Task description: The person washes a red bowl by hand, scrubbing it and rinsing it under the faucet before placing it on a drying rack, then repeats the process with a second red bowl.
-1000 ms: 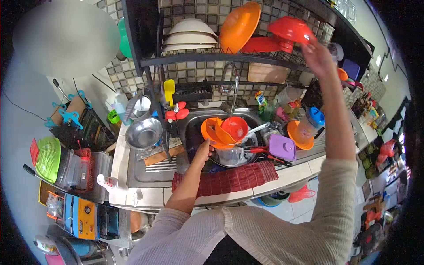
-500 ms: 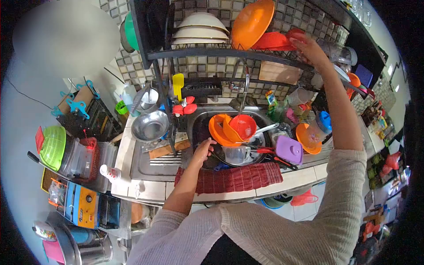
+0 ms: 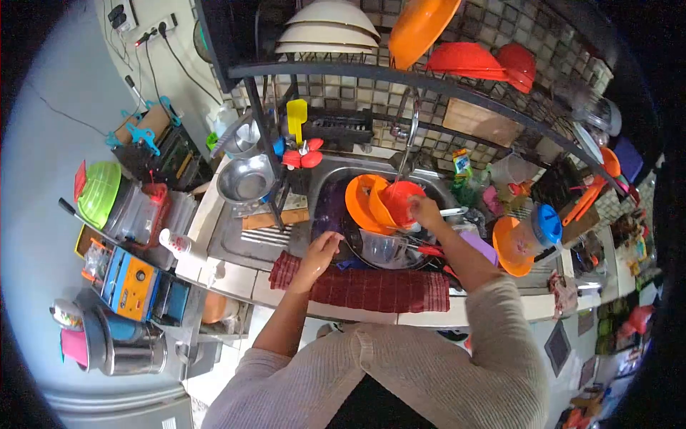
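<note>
My right hand [image 3: 427,213] is at the right rim of a red bowl [image 3: 401,200] in the sink, its fingers closed on the edge. Orange bowls [image 3: 366,204] lean against that bowl on its left. Nothing is in my left hand [image 3: 321,256], which hovers over the sink's front edge with fingers loosely bent and apart. Below the bowls sits a clear plastic container [image 3: 382,248] in a dark round pan. Red-handled utensils [image 3: 430,250] and a purple lid [image 3: 480,247] lie beside it, partly behind my right forearm.
Above the sink, a black rack [image 3: 321,69] holds white bowls [image 3: 330,27], an orange bowl [image 3: 421,32] and red bowls [image 3: 468,61]. A steel bowl [image 3: 246,180] stands left. A dark red cloth [image 3: 371,291] covers the front edge. A blue-lidded jug [image 3: 537,232] stands right.
My right hand has come down from the red bowl on the rack to the one in the sink. That rack bowl stays up there. My left hand's fingers are more bent; the view has shifted.
</note>
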The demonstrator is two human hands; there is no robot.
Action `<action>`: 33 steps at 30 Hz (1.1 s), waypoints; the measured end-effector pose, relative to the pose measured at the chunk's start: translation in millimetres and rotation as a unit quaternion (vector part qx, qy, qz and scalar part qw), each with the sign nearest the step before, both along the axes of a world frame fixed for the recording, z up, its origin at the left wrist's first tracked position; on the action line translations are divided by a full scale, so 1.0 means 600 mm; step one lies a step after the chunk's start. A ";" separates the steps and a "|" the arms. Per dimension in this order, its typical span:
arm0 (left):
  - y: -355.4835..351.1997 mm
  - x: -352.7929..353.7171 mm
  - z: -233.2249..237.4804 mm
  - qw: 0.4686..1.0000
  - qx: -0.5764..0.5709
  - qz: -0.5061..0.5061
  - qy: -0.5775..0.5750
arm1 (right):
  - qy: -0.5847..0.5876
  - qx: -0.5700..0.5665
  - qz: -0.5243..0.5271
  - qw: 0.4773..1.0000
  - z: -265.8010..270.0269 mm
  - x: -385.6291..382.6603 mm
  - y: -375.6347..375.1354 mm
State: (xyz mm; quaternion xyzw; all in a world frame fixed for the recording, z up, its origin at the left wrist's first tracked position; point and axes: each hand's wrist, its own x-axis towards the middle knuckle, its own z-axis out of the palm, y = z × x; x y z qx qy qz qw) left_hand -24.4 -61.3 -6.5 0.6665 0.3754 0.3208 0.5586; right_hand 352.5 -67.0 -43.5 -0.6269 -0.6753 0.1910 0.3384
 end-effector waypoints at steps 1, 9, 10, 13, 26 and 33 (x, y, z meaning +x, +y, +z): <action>-0.016 -0.001 0.005 1.000 -0.003 0.011 0.005 | -0.122 0.147 -0.106 0.976 -0.049 0.017 0.020; -0.122 0.007 0.016 0.996 0.024 0.083 0.033 | -0.037 -0.079 -0.335 0.938 -0.085 0.049 0.043; -0.130 0.009 0.015 0.994 0.030 0.101 0.024 | -0.051 -0.084 -0.309 0.946 -0.079 0.055 0.042; -0.137 0.005 -0.018 0.990 0.036 0.131 0.028 | -0.142 -0.064 -0.294 0.943 -0.091 0.095 0.084; -0.135 0.064 0.002 0.985 0.038 0.156 0.064 | -0.351 0.289 -0.012 0.891 0.106 0.091 0.073; -0.122 0.087 0.021 0.989 -0.019 0.125 0.075 | -0.183 0.160 -0.084 0.966 0.118 0.069 0.108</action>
